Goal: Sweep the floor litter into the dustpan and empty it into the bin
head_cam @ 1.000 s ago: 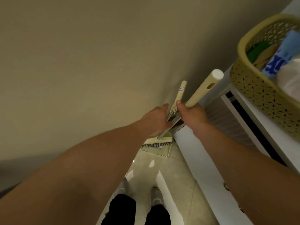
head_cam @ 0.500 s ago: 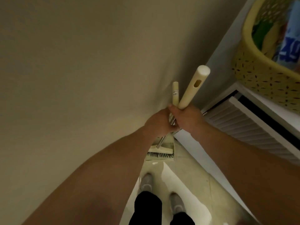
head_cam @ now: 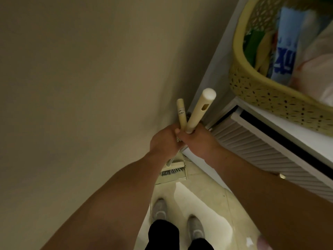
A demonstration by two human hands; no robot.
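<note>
Closer together since earlier: left hand (head_cam: 164, 141) clasping thin labelled handle (head_cam: 181, 114), print unreadable; right hand (head_cam: 196, 139) clasping thick handle (head_cam: 200, 110), mid-frame.

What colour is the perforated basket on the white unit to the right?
Pale yellow, with small dark cut-out holes in its wall; the head view shows it.

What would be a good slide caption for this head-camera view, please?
Left hand and right hand hold two cream handles above the broom head.
</note>
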